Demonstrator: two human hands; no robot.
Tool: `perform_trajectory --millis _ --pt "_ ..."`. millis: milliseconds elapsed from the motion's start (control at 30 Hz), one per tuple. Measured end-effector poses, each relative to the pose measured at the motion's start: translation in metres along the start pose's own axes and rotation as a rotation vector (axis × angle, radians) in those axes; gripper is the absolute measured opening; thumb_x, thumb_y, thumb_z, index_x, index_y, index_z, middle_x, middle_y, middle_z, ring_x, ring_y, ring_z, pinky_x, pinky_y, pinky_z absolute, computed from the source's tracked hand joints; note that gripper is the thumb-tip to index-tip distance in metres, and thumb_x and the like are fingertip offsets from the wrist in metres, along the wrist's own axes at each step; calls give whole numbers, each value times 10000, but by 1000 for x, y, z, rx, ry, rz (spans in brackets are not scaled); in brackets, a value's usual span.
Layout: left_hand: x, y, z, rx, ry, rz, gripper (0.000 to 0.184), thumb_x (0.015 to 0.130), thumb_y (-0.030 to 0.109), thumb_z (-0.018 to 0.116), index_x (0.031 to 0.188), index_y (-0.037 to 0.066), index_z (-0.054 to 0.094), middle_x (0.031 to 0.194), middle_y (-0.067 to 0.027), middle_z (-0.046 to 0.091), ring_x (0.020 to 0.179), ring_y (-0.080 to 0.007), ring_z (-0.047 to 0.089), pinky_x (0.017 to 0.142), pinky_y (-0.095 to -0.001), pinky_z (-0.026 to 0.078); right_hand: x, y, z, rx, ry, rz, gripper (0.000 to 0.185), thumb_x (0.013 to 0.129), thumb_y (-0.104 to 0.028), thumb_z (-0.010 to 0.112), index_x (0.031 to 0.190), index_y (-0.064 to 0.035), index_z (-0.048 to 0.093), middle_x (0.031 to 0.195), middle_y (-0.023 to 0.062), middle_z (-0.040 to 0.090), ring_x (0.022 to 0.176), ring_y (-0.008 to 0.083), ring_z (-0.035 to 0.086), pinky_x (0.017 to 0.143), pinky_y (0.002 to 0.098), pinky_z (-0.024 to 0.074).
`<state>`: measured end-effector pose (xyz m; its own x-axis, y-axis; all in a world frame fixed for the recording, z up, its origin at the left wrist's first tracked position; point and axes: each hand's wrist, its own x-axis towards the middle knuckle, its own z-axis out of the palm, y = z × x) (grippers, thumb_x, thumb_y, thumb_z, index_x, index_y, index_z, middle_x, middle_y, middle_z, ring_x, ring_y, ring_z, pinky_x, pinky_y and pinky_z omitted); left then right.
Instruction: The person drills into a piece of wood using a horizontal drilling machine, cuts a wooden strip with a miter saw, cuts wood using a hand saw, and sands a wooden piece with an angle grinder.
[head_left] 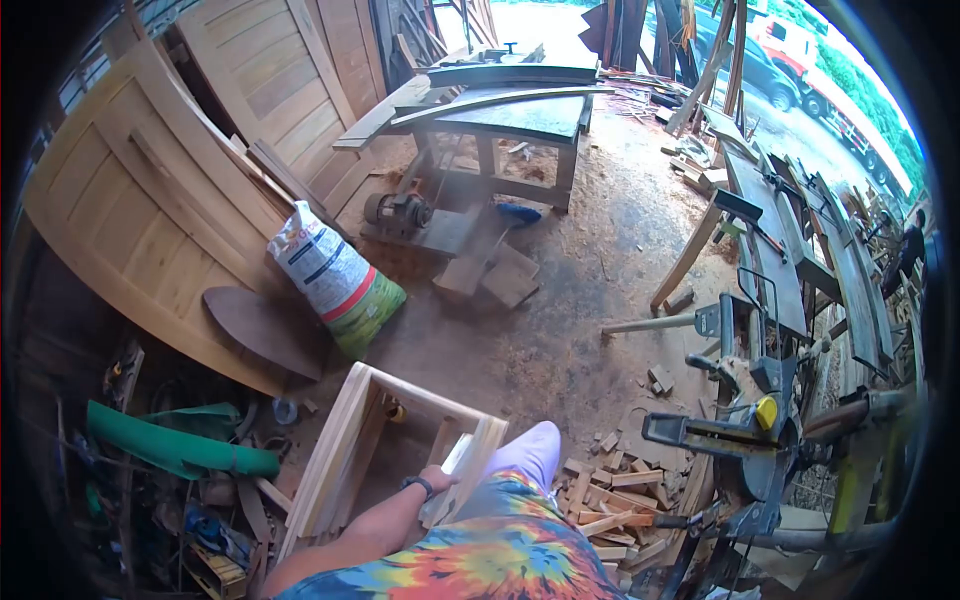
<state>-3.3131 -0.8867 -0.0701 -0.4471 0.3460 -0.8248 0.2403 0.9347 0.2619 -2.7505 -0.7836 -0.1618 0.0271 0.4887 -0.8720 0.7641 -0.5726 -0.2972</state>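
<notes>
My left hand (438, 479), with a dark band on its wrist, reaches in from the lower left over a light wooden frame (345, 420). Its fingers are closed at the lower end of a flat white piece (458, 455), beside the frame's right side. The frame is open in the middle and stands close against my legs, on the left. A small yellowish round thing (396, 412) shows inside it. My right hand is out of view.
A printed sack (335, 275) leans by wooden doors (150, 200) at left. Ahead stand a saw table (510, 115) and a motor (398, 212). Wood offcuts (625, 500) lie near my feet at right, beside a mitre saw (750, 440). A green roll (180, 445) lies at lower left.
</notes>
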Motion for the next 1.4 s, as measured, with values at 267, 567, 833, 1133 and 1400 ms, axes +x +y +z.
perform_trajectory --millis 267,567,833,1133,1400 --pt "129 65 -41 323 -125 -17 792 743 608 760 1273 26 674 1276 -194 672 1165 -320 658 983 -390 510 89 -201 -70 -75 -30 -73 199 881 -207 634 916 -43 741 893 128 719 688 215 666 569 377 504" --pt "207 255 -202 40 -117 -31 721 792 571 696 1304 64 661 1322 -169 653 1222 -328 621 1007 -401 479 175 -468 -129 -46 -39 -141 227 881 -237 640 964 -52 743 948 134 721 761 223 671 633 376 510" --pt "302 383 -290 57 -10 281 668 779 555 736 1140 -7 722 1083 -214 732 1000 -334 716 878 -397 545 198 -610 -134 91 -28 -155 258 881 -263 646 1006 -60 745 997 140 723 825 231 675 690 375 516" --pt "327 535 -333 -134 15 511 536 809 515 734 963 2 745 826 -129 746 748 -244 737 716 -376 564 251 -683 -146 38 -32 -96 298 880 -293 652 1054 -70 748 1052 147 726 898 239 679 755 374 522" --pt "388 644 -337 -46 20 490 665 767 548 761 1091 -30 710 929 -191 746 859 -302 737 801 -408 562 355 -720 -207 -128 -34 -213 337 880 -319 658 1096 -78 750 1101 152 728 962 246 683 812 374 527"
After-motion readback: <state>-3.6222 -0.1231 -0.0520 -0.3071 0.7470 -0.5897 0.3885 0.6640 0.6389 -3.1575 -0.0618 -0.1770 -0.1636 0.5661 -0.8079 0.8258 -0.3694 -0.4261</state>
